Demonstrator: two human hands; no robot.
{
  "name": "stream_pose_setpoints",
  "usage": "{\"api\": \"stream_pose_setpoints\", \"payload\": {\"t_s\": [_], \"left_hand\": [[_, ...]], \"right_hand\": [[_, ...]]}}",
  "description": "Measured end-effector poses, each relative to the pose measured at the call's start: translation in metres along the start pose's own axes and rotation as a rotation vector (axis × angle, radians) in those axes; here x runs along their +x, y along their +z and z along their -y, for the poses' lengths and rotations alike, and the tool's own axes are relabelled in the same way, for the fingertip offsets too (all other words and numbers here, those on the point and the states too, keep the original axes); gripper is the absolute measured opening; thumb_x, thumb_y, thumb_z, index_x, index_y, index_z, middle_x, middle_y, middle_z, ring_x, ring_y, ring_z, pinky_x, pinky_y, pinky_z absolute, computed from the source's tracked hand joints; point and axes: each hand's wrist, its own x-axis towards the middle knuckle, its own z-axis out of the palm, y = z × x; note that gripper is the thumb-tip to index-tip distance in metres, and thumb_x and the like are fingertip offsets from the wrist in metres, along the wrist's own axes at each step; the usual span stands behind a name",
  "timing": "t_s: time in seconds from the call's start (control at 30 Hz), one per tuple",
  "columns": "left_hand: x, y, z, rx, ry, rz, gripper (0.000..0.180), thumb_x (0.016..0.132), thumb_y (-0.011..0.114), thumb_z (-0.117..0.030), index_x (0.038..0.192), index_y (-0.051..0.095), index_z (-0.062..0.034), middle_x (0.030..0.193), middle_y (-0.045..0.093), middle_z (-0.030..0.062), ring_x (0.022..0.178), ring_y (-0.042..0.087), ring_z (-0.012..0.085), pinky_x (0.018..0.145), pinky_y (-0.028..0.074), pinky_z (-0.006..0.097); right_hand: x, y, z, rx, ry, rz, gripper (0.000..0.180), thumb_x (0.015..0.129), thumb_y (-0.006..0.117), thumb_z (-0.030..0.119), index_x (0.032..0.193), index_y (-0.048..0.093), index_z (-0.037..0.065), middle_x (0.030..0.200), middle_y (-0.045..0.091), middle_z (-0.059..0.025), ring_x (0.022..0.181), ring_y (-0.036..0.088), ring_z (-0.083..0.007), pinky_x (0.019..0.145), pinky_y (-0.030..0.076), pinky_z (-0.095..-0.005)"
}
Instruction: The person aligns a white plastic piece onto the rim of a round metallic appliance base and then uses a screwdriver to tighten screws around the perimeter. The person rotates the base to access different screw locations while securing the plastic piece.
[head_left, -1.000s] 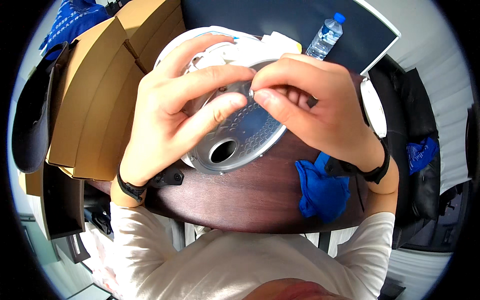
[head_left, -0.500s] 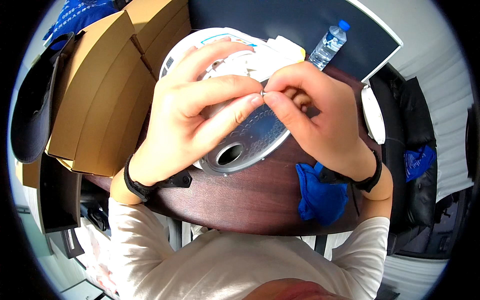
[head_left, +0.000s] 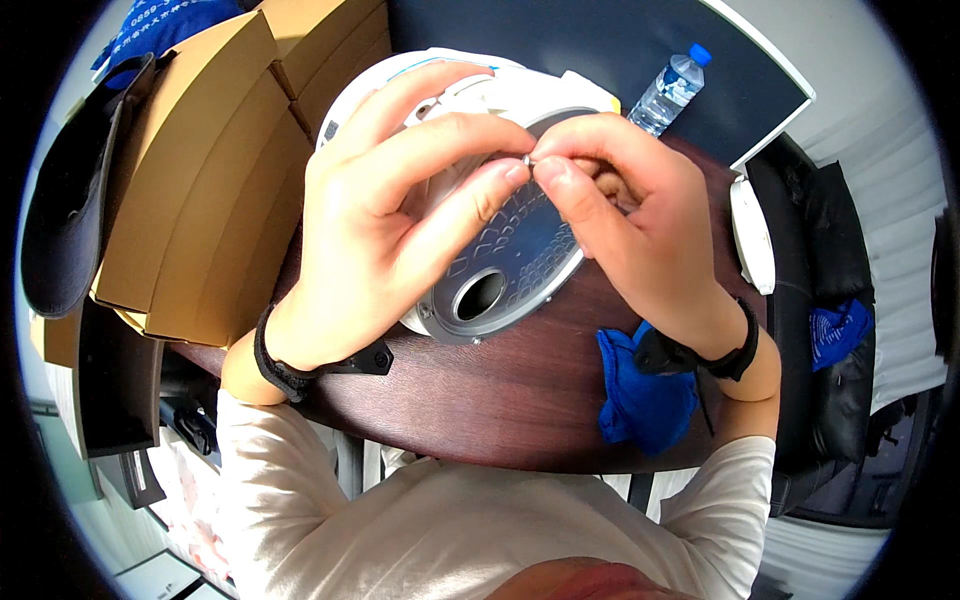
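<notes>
My left hand (head_left: pixel 400 200) and my right hand (head_left: pixel 630 190) meet above a round appliance. Between the thumbs and forefingers of both hands is a small silver metal piece (head_left: pixel 528 160), mostly hidden by the fingertips. The left hand's other fingers are spread over the appliance, while those of the right are curled in. Below them, a grey metal disc (head_left: pixel 515 265) with stamped slots and a large round hole forms the tilted face of the appliance. Its white housing (head_left: pixel 345 110) shows behind the left hand. A black band with a small box circles each wrist.
A blue cloth (head_left: pixel 645 400) lies on the brown table (head_left: pixel 450 410) near the right forearm. At the back right stands a water bottle (head_left: pixel 670 90) before a dark panel (head_left: pixel 560 50). Cardboard boxes (head_left: pixel 190 200) and a dark cap (head_left: pixel 70 210) are at left, a white object (head_left: pixel 750 235) at right.
Both pinched fingertips have risen slightly, still together on the small silver metal piece. The disc's hole appears slightly farther right and up, and more of the disc's far rim shows.
</notes>
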Motion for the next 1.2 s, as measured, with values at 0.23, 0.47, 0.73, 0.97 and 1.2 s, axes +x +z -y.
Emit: {"api": "stream_pose_setpoints", "payload": {"t_s": [0.23,0.47,0.73,0.97,1.2], "left_hand": [[-0.001,0.0,-0.001,0.0,-0.022,-0.018,0.014,0.084,0.075,-0.008,0.095,0.071,0.0006,0.127,0.064,0.0227,0.117,0.063,0.0303,0.099,0.047,0.037],[-0.002,0.0,0.0,0.023,-0.02,-0.025,0.013,0.085,0.075,-0.007,0.093,0.069,0.0012,0.128,0.063,0.0235,0.116,0.063,0.0298,0.098,0.047,0.036],[-0.003,0.002,-0.002,0.019,-0.043,-0.018,0.013,0.086,0.074,-0.007,0.096,0.071,0.0002,0.129,0.062,0.0219,0.116,0.063,0.0287,0.098,0.047,0.036],[-0.001,0.001,0.001,0.0,0.011,-0.009,0.029,0.088,0.072,-0.007,0.116,0.069,0.0,0.128,0.063,0.0198,0.117,0.062,0.0281,0.1,0.046,0.035],[-0.001,0.002,0.001,0.047,-0.075,-0.01,0.047,0.088,0.072,-0.018,0.13,0.061,0.0009,0.126,0.065,0.0164,0.117,0.061,0.0243,0.101,0.045,0.034]], "right_hand": [[-0.002,0.001,0.007,-0.13,-0.003,-0.015,0.007,0.094,0.066,0.005,0.1,0.066,0.001,0.074,0.063,0.0,0.06,0.055,-0.0023,0.054,0.042,-0.0175],[-0.005,0.001,0.016,-0.24,-0.114,0.007,0.011,0.093,0.068,0.002,0.104,0.068,0.0,0.078,0.066,0.0008,0.068,0.058,0.0001,0.059,0.043,-0.0154],[0.0,-0.001,0.009,-0.377,-0.241,-0.039,0.01,0.091,0.072,0.004,0.1,0.07,0.001,0.071,0.064,0.001,0.066,0.056,-0.0005,0.059,0.043,-0.0163],[0.007,-0.035,-0.01,-0.341,-0.182,-0.108,0.004,0.089,0.071,0.005,0.093,0.069,0.003,0.063,0.056,0.0018,0.052,0.048,-0.0014,0.047,0.036,-0.019],[0.011,-0.045,-0.039,-0.326,-0.203,-0.049,0.006,0.09,0.071,0.003,0.094,0.068,0.001,0.062,0.053,0.0045,0.05,0.042,0.0008,0.046,0.031,-0.0185]]}}
